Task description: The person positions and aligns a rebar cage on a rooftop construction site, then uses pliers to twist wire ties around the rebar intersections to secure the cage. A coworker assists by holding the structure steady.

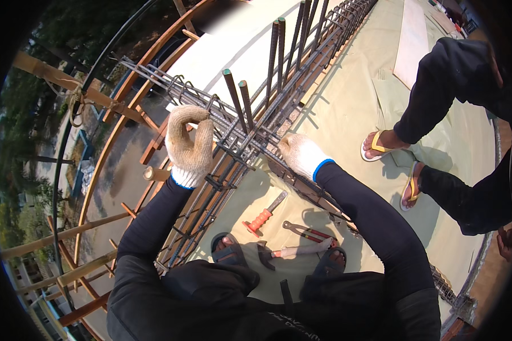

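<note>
Both gloved hands work at a rebar cage (250, 142) where steel beams cross at the slab edge; the left hand (190, 145) is curled shut around a bar on the cage's outer side; the right hand (296, 152) presses into the bars at the junction, its fingers hidden, so its grip cannot be told; upright bars (233, 94) rise between them; a chisel with an orange grip (263, 215), pincers (304, 230) and a hammer (296, 250) lie by the person's sandals; another person's sandalled foot (378, 145) stands nearby.
</note>
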`<move>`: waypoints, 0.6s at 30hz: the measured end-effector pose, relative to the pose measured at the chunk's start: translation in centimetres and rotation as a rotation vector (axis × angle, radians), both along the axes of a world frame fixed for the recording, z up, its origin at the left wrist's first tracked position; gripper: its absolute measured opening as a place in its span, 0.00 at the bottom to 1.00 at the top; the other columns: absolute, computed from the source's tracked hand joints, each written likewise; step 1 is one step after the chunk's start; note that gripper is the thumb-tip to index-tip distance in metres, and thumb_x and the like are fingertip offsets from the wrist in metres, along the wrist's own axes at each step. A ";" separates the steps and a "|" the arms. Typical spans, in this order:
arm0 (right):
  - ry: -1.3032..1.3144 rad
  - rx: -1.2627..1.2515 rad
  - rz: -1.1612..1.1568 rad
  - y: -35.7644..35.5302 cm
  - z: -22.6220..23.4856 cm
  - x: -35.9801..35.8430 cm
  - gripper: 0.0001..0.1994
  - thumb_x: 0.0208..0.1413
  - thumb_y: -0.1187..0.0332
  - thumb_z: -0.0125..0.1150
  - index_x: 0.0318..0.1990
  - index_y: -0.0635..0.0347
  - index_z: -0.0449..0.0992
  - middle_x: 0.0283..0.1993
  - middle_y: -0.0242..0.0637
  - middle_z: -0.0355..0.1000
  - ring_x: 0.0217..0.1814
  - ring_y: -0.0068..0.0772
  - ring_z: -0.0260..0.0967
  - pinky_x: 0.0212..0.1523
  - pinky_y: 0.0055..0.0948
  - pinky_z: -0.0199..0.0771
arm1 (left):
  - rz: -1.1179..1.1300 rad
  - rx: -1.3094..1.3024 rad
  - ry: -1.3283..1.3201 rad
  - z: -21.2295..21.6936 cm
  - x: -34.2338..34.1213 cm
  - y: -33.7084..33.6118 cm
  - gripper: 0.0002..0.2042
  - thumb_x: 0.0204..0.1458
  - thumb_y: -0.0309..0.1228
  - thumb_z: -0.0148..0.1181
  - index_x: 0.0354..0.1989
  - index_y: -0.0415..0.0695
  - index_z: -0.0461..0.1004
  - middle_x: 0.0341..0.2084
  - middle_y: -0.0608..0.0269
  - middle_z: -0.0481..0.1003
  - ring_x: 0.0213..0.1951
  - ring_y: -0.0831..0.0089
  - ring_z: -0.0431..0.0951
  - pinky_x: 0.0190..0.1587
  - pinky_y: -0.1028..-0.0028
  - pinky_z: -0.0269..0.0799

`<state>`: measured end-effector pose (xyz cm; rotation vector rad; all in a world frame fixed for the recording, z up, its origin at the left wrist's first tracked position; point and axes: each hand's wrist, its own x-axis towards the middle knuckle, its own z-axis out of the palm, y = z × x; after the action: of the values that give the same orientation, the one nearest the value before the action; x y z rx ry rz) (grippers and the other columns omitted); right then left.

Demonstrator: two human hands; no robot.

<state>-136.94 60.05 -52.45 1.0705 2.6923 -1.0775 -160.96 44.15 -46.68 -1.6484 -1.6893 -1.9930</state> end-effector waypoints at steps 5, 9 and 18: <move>-0.010 0.027 0.051 0.1 -0.3 -0.9 0.18 0.71 0.61 0.53 0.47 0.68 0.85 0.48 0.64 0.81 0.56 0.64 0.80 0.59 0.55 0.79 | -0.240 -0.737 0.337 2.2 7.9 0.1 0.24 0.58 0.26 0.66 0.64 0.36 0.72 0.53 0.39 0.78 0.55 0.43 0.81 0.60 0.53 0.78; 0.063 0.038 0.000 0.6 -1.8 -0.9 0.18 0.71 0.62 0.52 0.47 0.64 0.87 0.49 0.60 0.83 0.57 0.62 0.81 0.59 0.54 0.80 | -0.205 -0.805 0.699 -1.9 10.7 1.8 0.37 0.53 0.25 0.64 0.73 0.27 0.60 0.62 0.31 0.73 0.62 0.37 0.77 0.64 0.51 0.76; 0.152 -0.024 -0.035 -0.5 0.1 0.7 0.17 0.67 0.63 0.56 0.48 0.64 0.88 0.45 0.59 0.85 0.51 0.58 0.85 0.53 0.54 0.85 | -0.135 -1.345 0.403 -4.3 13.5 5.4 0.56 0.63 0.41 0.69 0.82 0.31 0.29 0.57 0.31 0.79 0.54 0.45 0.85 0.54 0.57 0.84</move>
<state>-136.21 59.54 -52.35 1.0774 2.7772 -1.2418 -147.45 49.52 -50.94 -2.1663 -2.9223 -0.2110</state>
